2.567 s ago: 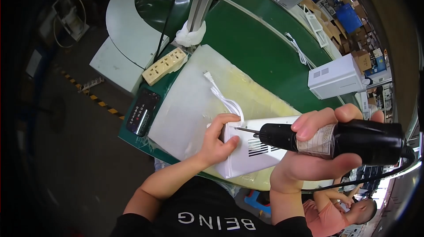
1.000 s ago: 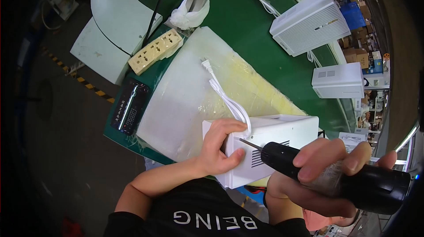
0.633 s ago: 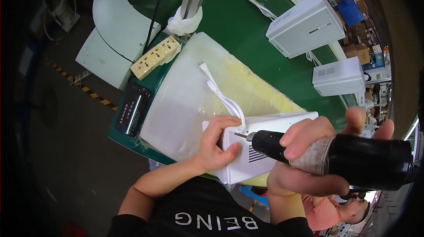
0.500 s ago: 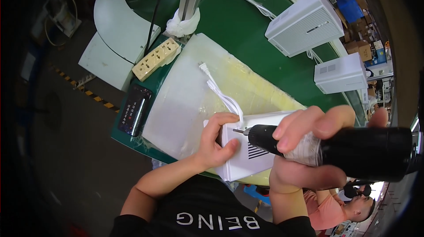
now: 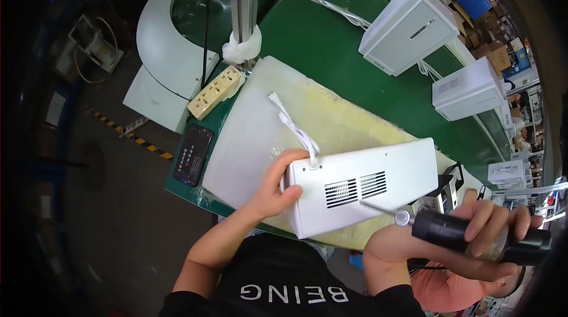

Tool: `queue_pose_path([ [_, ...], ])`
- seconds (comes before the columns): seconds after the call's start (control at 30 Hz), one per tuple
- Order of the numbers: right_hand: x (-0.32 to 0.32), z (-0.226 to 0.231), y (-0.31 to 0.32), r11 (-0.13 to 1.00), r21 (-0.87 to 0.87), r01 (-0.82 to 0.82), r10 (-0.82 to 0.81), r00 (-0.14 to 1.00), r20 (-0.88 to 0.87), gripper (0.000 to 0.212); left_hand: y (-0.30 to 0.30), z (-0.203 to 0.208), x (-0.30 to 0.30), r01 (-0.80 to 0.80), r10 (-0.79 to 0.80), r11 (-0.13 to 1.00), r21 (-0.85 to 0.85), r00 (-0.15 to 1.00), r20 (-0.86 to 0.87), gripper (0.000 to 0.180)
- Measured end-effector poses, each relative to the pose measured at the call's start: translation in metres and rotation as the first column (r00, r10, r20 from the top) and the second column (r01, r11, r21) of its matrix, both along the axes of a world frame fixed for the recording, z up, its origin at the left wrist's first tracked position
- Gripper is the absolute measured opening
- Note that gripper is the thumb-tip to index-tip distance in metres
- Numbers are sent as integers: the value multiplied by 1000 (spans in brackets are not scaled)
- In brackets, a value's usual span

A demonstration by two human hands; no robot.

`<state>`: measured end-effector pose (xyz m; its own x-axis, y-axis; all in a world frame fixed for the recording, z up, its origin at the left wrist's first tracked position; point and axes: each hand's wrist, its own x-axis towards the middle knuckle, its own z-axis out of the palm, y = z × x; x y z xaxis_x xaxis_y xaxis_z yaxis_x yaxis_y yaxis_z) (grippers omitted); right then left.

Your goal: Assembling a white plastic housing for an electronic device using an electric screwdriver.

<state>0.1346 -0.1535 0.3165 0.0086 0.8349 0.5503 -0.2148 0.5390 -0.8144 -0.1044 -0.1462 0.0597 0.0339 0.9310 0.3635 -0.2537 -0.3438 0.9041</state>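
A white box-shaped appliance (image 5: 405, 172) with two slotted vents lies on the padded work surface in front of me. My left hand (image 5: 273, 186) grips its left end, thumb on the vented face and fingers over the far edge. Beside those fingers a bundled white power cord (image 5: 297, 130) comes out of the appliance, its plug lying on the pad. In my right hand (image 5: 494, 231) is a black electric screwdriver (image 5: 441, 231), fingers wrapped round its body. Its long bit points left, the tip in front of the vents; whether it touches them I cannot tell.
A beige power strip (image 5: 216, 92) and a dark phone (image 5: 193, 154) lie at the pad's left. Behind them rises a metal post (image 5: 244, 3). More white appliances (image 5: 409, 27) stand on the green conveyor (image 5: 319, 39). At the lower right sits a person in pink (image 5: 447, 287).
My right hand has drawn the screwdriver right and down, away from the corner by the cord. The vented face shows more fully. My left hand keeps its grip on the appliance.
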Motion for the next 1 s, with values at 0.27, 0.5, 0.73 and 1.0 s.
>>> queue_pose_path([
  [0.27,42,-6,8,937,-340,-76,-192,702,-686,68,2,-14,-36,172,-317,882,-438,905,-284,72],
  [0.5,117,-113,52,694,633,-342,720,340,-605,63,6,33,-11,-294,20,780,-552,894,-448,65],
  [0.73,158,-143,76,803,531,-271,574,591,-567,65,66,81,4,-177,256,863,-474,961,107,73],
  [1.0,170,-149,80,878,443,-180,442,658,-610,64,194,169,20,-174,430,785,-594,844,321,55],
])
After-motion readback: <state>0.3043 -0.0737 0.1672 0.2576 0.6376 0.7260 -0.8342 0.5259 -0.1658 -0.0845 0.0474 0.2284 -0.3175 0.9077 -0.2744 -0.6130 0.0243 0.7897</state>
